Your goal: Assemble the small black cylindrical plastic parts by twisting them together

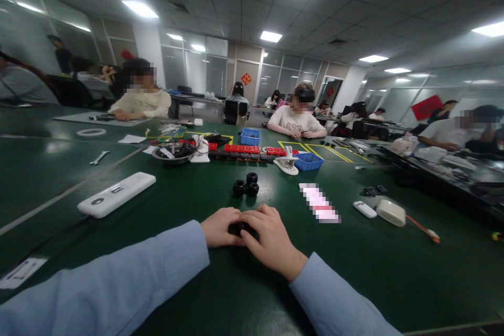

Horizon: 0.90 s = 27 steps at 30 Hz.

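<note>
My left hand (223, 227) and my right hand (268, 236) meet at the centre of the green table (189, 294). Between them is a small black object (241, 228), mostly covered by the fingers of both hands, which are closed round it. Just beyond my hands stand several round black parts (252, 188) in a tight cluster, touching neither hand. To the right lies a flat item with a blurred pink surface (319, 202).
A white power strip (118, 194) lies left, near a wrench (100, 158). Across the middle are a metal bowl (173, 160), red blocks (242, 148) and blue bins (308, 161). A white case (391, 213) sits right. Other people sit beyond.
</note>
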Available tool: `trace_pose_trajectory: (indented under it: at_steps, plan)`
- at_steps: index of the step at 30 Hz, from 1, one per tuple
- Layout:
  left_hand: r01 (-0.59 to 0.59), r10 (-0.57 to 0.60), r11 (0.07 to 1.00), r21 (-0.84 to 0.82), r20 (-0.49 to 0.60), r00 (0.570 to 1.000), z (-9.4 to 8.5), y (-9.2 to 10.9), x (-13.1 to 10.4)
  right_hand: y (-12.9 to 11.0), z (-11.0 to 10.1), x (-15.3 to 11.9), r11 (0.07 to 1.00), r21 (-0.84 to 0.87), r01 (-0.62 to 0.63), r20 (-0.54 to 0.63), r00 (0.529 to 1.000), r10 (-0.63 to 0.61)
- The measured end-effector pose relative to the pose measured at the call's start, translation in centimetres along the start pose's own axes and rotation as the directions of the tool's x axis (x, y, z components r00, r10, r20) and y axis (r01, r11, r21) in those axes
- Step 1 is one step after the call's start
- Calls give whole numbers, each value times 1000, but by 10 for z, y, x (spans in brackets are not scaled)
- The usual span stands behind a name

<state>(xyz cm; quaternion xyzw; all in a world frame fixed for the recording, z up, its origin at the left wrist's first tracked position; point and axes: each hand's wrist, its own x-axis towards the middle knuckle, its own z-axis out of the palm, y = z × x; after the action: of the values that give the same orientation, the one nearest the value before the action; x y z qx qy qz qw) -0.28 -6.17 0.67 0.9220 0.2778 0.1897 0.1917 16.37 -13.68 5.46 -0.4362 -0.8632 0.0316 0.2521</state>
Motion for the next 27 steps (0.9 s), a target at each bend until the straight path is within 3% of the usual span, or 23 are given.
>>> trace_pose_trajectory:
  at_steps: [12, 16, 18, 22, 27]
  plan:
    - [-26, 26, 998, 50, 0, 1000, 4, -5, 1, -7, 0, -5, 993, 40, 111, 32, 993, -113]
    - [-35, 35, 996, 78, 8, 999, 4, -6, 1, -6, -1, -8, 981, 105, 162, -14, 987, -161]
    - [-28, 28, 998, 55, -3, 1000, 4, -5, 0, -3, -1, -7, 987, 94, 127, -78, 990, -120]
    - [10, -10, 1000, 14, 5, 1000, -1, 0, -1, 4, -2, -5, 998, -1, -57, -175, 983, 56]
    - [57, -58, 998, 23, 41, 997, -6, 6, 0, 11, -2, -4, 991, -77, -105, -119, 988, 96]
